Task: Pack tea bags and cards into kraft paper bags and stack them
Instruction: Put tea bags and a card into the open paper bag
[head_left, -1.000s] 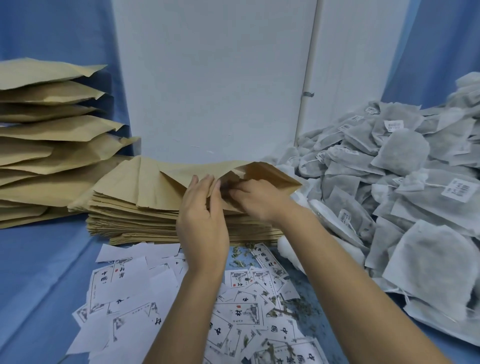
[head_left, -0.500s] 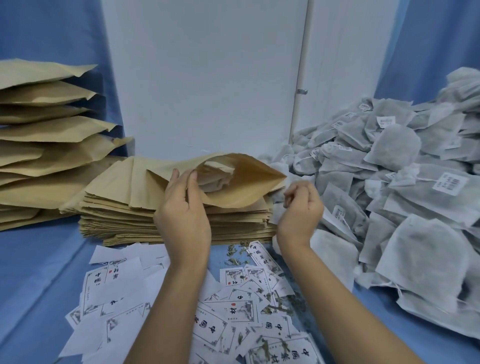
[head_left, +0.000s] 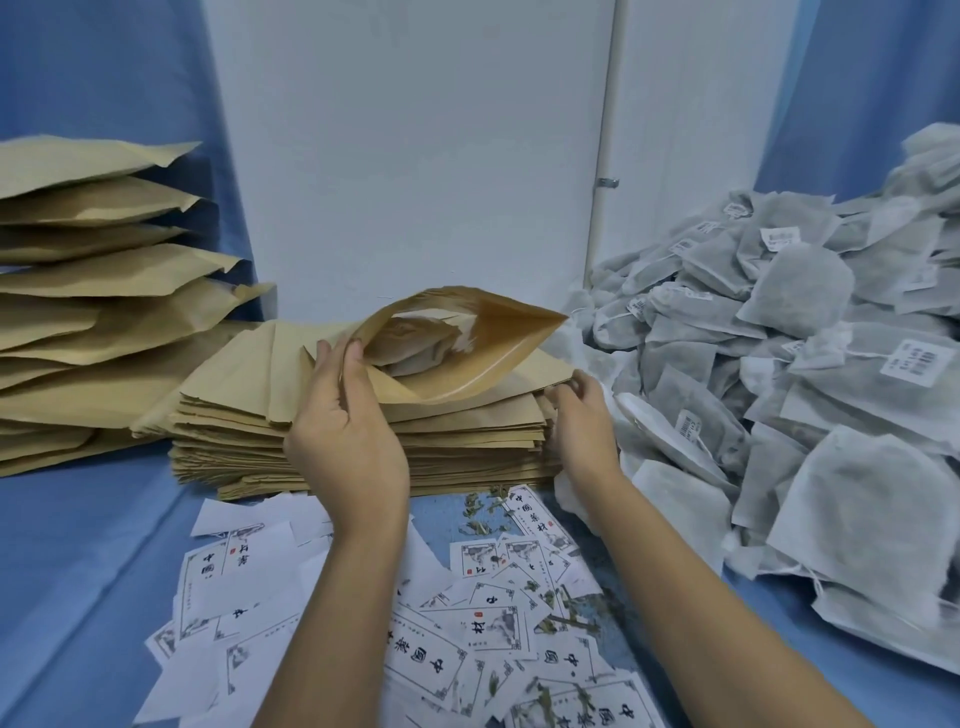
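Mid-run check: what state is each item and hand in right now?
Held bag: mouth open, pale contents inside.
Left hand: grips the bag's mouth edge.
Flat bags: stacked, under the held bag.
Right hand: loosely curled, holds nothing, beside the flat bags.
Filled bags: stacked at left.
Tea bags: loose heap at right.
Cards: scattered in front.

An open kraft paper bag (head_left: 483, 358), tan, mouth gaping toward the viewer with a pale tea bag (head_left: 410, 364) inside, tilts at centre above a stack of flat kraft bags (head_left: 244, 415), its left rim gripped by the left hand (head_left: 348, 441). Bulging filled kraft bags (head_left: 93, 270) pile at 9 o'clock. Grey-white labelled tea bags (head_left: 795, 291) heap at 3 o'clock. Printed white cards (head_left: 467, 629) lie scattered at 6 o'clock.
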